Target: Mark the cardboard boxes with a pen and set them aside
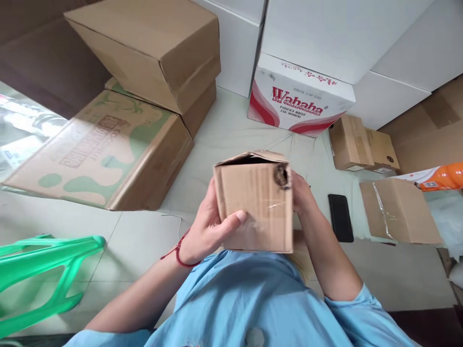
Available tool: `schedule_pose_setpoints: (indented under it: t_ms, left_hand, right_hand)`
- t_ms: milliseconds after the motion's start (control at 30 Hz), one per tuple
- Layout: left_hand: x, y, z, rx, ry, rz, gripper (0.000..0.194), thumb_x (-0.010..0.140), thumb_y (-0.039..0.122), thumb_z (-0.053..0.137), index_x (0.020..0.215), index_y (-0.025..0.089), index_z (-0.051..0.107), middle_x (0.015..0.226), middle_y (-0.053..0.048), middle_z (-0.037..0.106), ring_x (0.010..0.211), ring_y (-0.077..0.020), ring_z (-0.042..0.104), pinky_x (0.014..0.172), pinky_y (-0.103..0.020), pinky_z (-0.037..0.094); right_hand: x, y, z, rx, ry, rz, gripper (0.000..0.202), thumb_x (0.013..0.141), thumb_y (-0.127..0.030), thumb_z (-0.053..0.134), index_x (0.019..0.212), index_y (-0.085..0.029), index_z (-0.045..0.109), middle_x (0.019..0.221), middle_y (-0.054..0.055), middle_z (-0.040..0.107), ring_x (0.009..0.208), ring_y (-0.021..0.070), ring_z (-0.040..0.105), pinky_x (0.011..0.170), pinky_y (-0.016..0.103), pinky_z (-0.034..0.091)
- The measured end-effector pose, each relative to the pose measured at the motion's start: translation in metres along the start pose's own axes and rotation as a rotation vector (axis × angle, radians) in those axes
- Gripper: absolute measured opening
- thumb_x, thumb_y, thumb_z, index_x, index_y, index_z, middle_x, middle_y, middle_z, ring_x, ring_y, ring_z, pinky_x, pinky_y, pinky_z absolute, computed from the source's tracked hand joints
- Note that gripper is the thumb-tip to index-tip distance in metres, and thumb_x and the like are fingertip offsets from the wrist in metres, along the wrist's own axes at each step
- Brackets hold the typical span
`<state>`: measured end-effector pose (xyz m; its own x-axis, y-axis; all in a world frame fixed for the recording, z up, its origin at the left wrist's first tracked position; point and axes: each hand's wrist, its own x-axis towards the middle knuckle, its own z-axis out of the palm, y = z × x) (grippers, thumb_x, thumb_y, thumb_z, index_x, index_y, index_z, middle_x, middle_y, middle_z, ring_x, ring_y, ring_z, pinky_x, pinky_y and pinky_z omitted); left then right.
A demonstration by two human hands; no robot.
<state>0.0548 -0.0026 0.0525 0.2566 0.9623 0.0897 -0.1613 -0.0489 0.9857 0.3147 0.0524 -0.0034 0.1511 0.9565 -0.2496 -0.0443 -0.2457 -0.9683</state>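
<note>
A small brown cardboard box (255, 207) is held up close to my body, its top flaps slightly raised with a dark gap beneath them. Clear tape shines on the side facing me, and a dark round mark sits near its upper right corner. My left hand (217, 219) grips the box's left side, thumb lying across the near face. On the other side my right hand (299, 192) is against the right edge; most of its fingers are hidden behind the box.
Large cartons (152, 159) stand at the left, a white Wahaha carton (300, 101) at the back. To the right lie a black phone (340, 218), small cardboard boxes (361, 144), a taped box (401, 209) and an orange bottle (446, 177). A green stool (61, 279) stands lower left.
</note>
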Motion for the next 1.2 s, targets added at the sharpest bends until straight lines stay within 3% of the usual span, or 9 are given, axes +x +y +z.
schedule_pose_setpoints:
  t_ms: [200, 300, 400, 500, 600, 833, 933, 1067, 1200]
  left_hand:
    - [0.014, 0.029, 0.009, 0.014, 0.006, 0.000, 0.097, 0.085, 0.042, 0.089, 0.168, 0.033, 0.039, 0.165, -0.009, 0.052, 0.148, -0.0375, 0.054, 0.121, -0.049, 0.052]
    - [0.026, 0.036, 0.018, 0.038, -0.009, 0.004, 0.087, 0.081, 0.040, 0.092, 0.157, 0.031, 0.052, 0.157, -0.009, 0.059, 0.137, -0.0359, 0.062, 0.110, -0.045, 0.059]
    - [0.035, 0.037, 0.025, 0.001, 0.032, -0.020, 0.074, 0.079, 0.040, 0.093, 0.144, 0.031, 0.059, 0.141, -0.006, 0.068, 0.120, -0.0311, 0.069, 0.096, -0.040, 0.062]
    - [0.040, 0.031, 0.026, 0.000, 0.094, -0.047, 0.069, 0.078, 0.041, 0.095, 0.138, 0.031, 0.061, 0.128, -0.003, 0.070, 0.112, -0.0285, 0.069, 0.089, -0.037, 0.062]
    - [0.041, 0.023, 0.026, 0.042, 0.141, -0.076, 0.070, 0.077, 0.044, 0.096, 0.134, 0.030, 0.059, 0.122, -0.003, 0.068, 0.111, -0.0274, 0.068, 0.088, -0.036, 0.061]
    - [0.041, 0.019, 0.025, 0.084, 0.131, -0.095, 0.071, 0.076, 0.047, 0.096, 0.131, 0.026, 0.055, 0.118, -0.004, 0.066, 0.108, -0.0250, 0.068, 0.083, -0.032, 0.059]
    - [0.040, 0.020, 0.026, 0.086, 0.133, -0.091, 0.070, 0.076, 0.046, 0.095, 0.130, 0.026, 0.054, 0.117, -0.004, 0.066, 0.106, -0.0244, 0.068, 0.082, -0.032, 0.059]
    - [0.041, 0.015, 0.026, 0.081, 0.158, -0.077, 0.067, 0.075, 0.046, 0.094, 0.125, 0.026, 0.055, 0.110, -0.002, 0.063, 0.098, -0.0220, 0.064, 0.078, -0.031, 0.057]
    - [0.043, 0.012, 0.028, 0.069, 0.166, -0.076, 0.066, 0.075, 0.046, 0.093, 0.125, 0.026, 0.055, 0.109, -0.002, 0.061, 0.096, -0.0217, 0.062, 0.077, -0.031, 0.056]
  right_hand:
    - [-0.019, 0.010, -0.002, -0.366, -0.129, -0.098, 0.037, 0.097, -0.057, 0.062, 0.098, -0.024, 0.079, 0.104, 0.007, 0.082, 0.096, 0.0265, 0.074, 0.081, 0.038, 0.061]
    - [-0.028, 0.001, -0.032, -0.651, -0.115, -0.204, 0.024, 0.098, -0.037, 0.063, 0.104, -0.022, 0.081, 0.111, 0.010, 0.079, 0.097, 0.0245, 0.072, 0.087, 0.035, 0.057]
    - [-0.035, -0.009, -0.073, -1.227, -0.071, -0.176, 0.038, 0.103, -0.022, 0.052, 0.132, -0.019, 0.076, 0.124, 0.014, 0.075, 0.098, 0.0237, 0.073, 0.084, 0.032, 0.053]
    - [-0.036, -0.014, -0.103, -1.701, -0.198, -0.054, 0.053, 0.106, -0.016, 0.043, 0.155, -0.024, 0.062, 0.124, 0.014, 0.074, 0.098, 0.0247, 0.076, 0.072, 0.029, 0.048]
    - [-0.030, -0.014, -0.113, -1.811, -0.344, -0.048, 0.047, 0.108, -0.017, 0.040, 0.148, -0.024, 0.064, 0.114, 0.013, 0.077, 0.092, 0.0256, 0.078, 0.069, 0.029, 0.045]
    - [-0.016, -0.023, -0.109, -1.771, -0.395, -0.184, 0.019, 0.100, -0.022, 0.057, 0.109, -0.019, 0.074, 0.098, 0.012, 0.082, 0.093, 0.0265, 0.078, 0.069, 0.030, 0.043]
    - [-0.019, -0.039, -0.115, -1.633, -0.138, -0.305, 0.013, 0.094, -0.025, 0.060, 0.098, -0.019, 0.070, 0.086, 0.008, 0.078, 0.080, 0.0225, 0.073, 0.067, 0.029, 0.041]
    - [-0.029, -0.075, -0.107, -0.701, 0.394, -0.560, 0.026, 0.090, -0.035, 0.069, 0.074, -0.024, 0.052, 0.057, -0.008, 0.049, 0.050, 0.0109, 0.045, 0.055, 0.026, 0.036]
    - [-0.041, -0.108, -0.066, 0.055, 0.370, -0.515, 0.044, 0.090, -0.052, 0.081, 0.076, -0.025, 0.049, 0.056, -0.011, 0.041, 0.043, 0.0068, 0.033, 0.043, 0.022, 0.027]
